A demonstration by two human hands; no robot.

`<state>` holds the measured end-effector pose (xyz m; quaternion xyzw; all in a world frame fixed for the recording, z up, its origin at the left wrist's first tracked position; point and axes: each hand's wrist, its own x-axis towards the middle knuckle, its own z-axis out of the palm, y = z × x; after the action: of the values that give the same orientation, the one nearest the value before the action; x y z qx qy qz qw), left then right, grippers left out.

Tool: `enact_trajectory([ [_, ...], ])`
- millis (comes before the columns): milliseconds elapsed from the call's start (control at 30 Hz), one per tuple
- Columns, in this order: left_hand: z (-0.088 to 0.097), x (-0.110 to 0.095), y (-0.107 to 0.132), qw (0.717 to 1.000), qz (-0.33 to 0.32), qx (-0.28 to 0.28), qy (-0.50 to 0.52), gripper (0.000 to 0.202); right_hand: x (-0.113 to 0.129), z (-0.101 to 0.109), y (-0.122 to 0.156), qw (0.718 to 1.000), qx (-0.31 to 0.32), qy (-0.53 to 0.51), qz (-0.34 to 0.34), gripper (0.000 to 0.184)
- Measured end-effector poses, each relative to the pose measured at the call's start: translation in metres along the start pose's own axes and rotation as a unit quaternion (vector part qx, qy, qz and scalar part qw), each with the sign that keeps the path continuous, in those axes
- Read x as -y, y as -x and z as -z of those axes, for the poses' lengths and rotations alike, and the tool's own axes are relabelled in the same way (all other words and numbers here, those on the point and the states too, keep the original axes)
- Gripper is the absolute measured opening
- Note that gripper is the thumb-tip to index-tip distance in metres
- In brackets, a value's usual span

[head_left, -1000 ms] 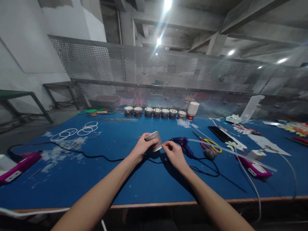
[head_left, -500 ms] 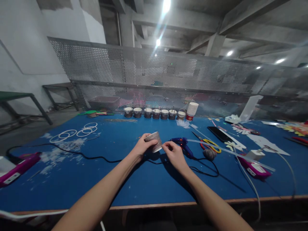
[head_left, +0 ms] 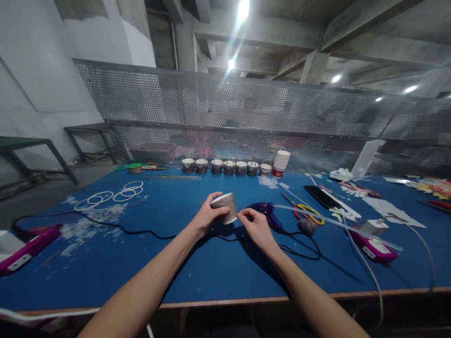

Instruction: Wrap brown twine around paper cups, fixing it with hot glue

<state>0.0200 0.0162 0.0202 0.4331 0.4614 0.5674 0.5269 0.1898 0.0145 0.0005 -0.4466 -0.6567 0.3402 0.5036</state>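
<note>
Clamping a paper cup (head_left: pixel 229 203) above the blue table (head_left: pixel 218 277), the left hand (head_left: pixel 207 214) is showing a side apparently covered in grey yarn; the hidden side is leaving completion uncertain. The right hand (head_left: pixel 256 227) is pinching together by the lower edge, on what I cannot tell. Farther off, seven seemingly wrapped cups (head_left: pixel 229 167) are standing beside a stack of bare paper cups (head_left: pixel 281 162).

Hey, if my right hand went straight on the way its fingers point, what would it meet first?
Most likely the grey wrapped cup held in your left hand. Your right hand looks very close to it, perhaps touching; depth is hard to judge here.
</note>
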Motion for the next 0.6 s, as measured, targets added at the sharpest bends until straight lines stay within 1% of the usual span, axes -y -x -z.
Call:
enact_trajectory([
  [333, 0.0021, -0.0001, -0.0007, 0.999, -0.015, 0.028, 0.024, 0.073, 0.0062, 0.0023, 0.0018, 0.999, 0.017, -0.018, -0.025, 0.028],
  [600, 0.0042, -0.0018, -0.0006, 0.998, -0.034, 0.057, 0.009, 0.078, 0.0011, 0.0023, 0.0004, 0.999, 0.021, -0.026, -0.030, 0.030],
])
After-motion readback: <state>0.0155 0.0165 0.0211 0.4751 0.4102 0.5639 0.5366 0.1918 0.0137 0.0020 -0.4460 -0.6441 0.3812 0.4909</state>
